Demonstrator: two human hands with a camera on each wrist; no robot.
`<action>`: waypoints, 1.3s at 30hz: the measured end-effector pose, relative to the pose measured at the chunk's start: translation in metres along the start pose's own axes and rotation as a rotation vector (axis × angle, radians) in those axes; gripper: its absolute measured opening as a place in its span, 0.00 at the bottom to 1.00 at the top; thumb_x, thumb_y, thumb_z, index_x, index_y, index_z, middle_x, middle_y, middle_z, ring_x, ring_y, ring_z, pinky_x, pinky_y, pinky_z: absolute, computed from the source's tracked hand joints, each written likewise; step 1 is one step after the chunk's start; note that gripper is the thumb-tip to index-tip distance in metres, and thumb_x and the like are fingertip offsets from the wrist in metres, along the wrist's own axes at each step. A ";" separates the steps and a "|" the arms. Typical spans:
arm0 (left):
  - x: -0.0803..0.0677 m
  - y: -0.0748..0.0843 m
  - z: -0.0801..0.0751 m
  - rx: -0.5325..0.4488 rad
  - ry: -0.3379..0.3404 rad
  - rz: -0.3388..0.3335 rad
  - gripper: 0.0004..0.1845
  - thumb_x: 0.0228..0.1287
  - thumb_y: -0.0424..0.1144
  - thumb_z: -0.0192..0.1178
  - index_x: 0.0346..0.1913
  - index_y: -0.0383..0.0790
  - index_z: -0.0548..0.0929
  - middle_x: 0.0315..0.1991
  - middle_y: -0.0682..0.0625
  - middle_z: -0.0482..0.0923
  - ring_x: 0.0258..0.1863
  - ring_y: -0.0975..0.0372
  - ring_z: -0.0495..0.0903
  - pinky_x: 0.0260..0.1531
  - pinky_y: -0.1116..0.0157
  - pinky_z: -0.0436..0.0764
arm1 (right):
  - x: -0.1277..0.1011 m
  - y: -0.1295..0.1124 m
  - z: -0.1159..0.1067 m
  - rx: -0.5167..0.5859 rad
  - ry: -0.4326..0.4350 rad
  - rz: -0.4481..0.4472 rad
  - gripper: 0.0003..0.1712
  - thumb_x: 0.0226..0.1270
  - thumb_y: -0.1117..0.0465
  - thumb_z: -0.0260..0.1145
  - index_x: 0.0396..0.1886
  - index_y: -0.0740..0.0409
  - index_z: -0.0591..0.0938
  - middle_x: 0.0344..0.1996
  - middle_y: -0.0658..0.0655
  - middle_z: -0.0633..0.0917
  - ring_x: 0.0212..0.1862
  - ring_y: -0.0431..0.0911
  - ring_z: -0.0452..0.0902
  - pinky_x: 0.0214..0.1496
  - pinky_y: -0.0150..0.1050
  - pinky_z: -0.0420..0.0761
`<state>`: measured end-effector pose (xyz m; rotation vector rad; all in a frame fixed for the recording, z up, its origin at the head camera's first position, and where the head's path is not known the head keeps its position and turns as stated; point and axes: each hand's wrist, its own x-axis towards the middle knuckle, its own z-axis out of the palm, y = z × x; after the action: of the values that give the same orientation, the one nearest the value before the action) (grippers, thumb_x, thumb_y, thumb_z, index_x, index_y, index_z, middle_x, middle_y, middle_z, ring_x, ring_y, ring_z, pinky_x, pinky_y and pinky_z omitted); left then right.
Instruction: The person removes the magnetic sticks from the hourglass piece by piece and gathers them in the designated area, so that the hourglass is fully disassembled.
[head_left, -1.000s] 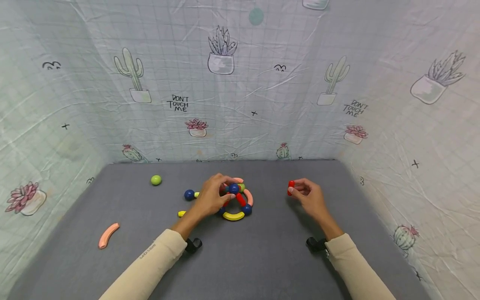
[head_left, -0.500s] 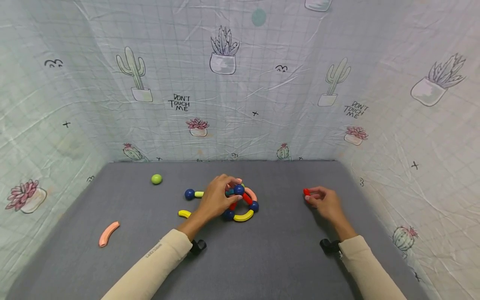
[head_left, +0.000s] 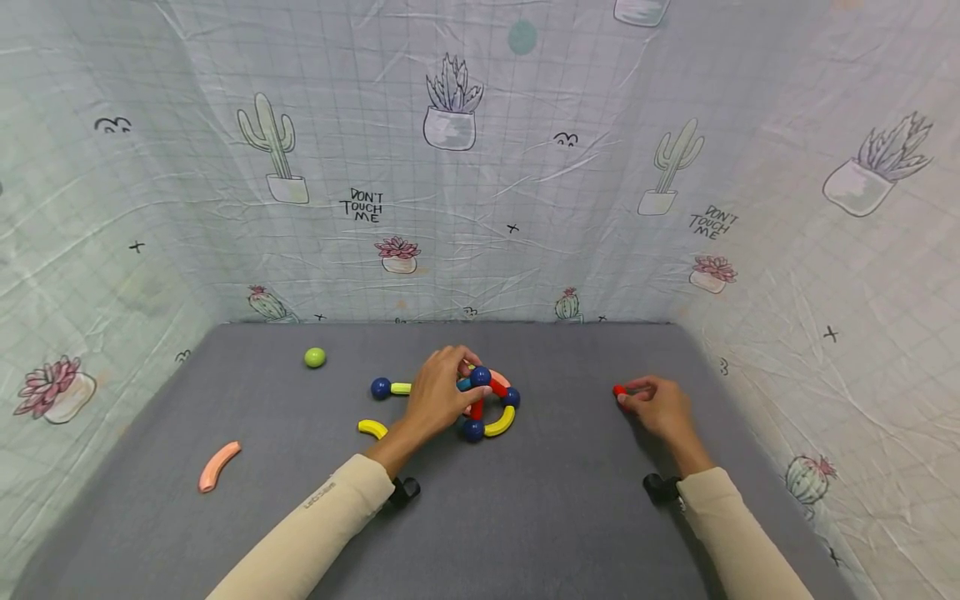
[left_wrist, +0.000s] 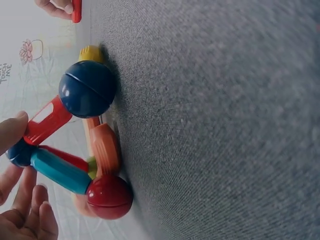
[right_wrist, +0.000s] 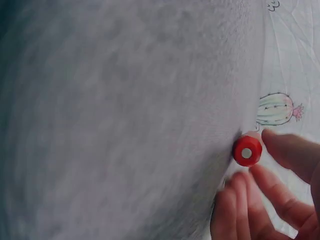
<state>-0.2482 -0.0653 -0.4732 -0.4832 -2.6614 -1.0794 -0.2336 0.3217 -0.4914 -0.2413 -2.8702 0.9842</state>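
My left hand (head_left: 438, 390) pinches a blue ball (head_left: 481, 377) at the peak of a magnetic ball-and-stick structure. In the left wrist view, a red stick (left_wrist: 49, 120) and a teal stick (left_wrist: 60, 171) slope down from that ball to a larger blue ball (left_wrist: 87, 89) and a red ball (left_wrist: 110, 196) on the table. Curved yellow (head_left: 500, 422) and peach pieces run along the base; my hand hides its left side. Over on the right, my right hand (head_left: 660, 410) pinches a short red stick (right_wrist: 247, 151) at table level, its round end towards the wrist camera.
Left of the structure lie a blue ball (head_left: 381, 388) with a pale yellow stick (head_left: 401, 388), and a curved yellow piece (head_left: 372, 428). A green ball (head_left: 315, 357) and a curved peach piece (head_left: 219, 467) are farther left. Printed cloth (head_left: 510, 183) walls the grey table (head_left: 540, 517).
My left hand has turned the structure and shifted it slightly right. My right hand has moved right and lowered the red stick from upright in the air to the table.
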 end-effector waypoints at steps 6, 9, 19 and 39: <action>0.001 0.000 0.005 0.025 0.024 -0.007 0.24 0.58 0.52 0.81 0.50 0.46 0.83 0.36 0.52 0.76 0.39 0.59 0.73 0.40 0.62 0.73 | -0.005 -0.021 0.006 -0.023 0.134 -0.072 0.20 0.69 0.55 0.76 0.54 0.63 0.88 0.44 0.66 0.91 0.43 0.59 0.87 0.44 0.51 0.81; 0.002 0.000 0.007 0.029 0.036 -0.007 0.24 0.58 0.53 0.81 0.49 0.47 0.82 0.35 0.52 0.76 0.38 0.59 0.72 0.39 0.63 0.71 | -0.006 -0.038 0.013 0.010 0.162 -0.118 0.19 0.68 0.56 0.77 0.53 0.62 0.88 0.43 0.64 0.91 0.44 0.58 0.86 0.45 0.51 0.82; -0.006 -0.005 -0.009 0.013 0.020 -0.018 0.25 0.61 0.52 0.79 0.55 0.46 0.83 0.40 0.48 0.82 0.41 0.58 0.73 0.39 0.62 0.73 | -0.012 -0.099 0.046 0.196 0.096 -0.282 0.17 0.68 0.58 0.78 0.54 0.56 0.88 0.43 0.61 0.90 0.45 0.54 0.88 0.51 0.51 0.87; -0.070 -0.071 -0.112 0.140 0.025 -0.052 0.13 0.68 0.39 0.74 0.52 0.42 0.89 0.46 0.45 0.87 0.47 0.50 0.81 0.50 0.49 0.79 | -0.061 -0.189 0.098 0.390 -0.057 -0.490 0.19 0.65 0.56 0.80 0.53 0.55 0.88 0.39 0.50 0.89 0.40 0.40 0.85 0.46 0.37 0.88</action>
<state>-0.2013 -0.2068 -0.4624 -0.3731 -2.7171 -0.8981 -0.2105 0.1045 -0.4546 0.4992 -2.5055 1.4034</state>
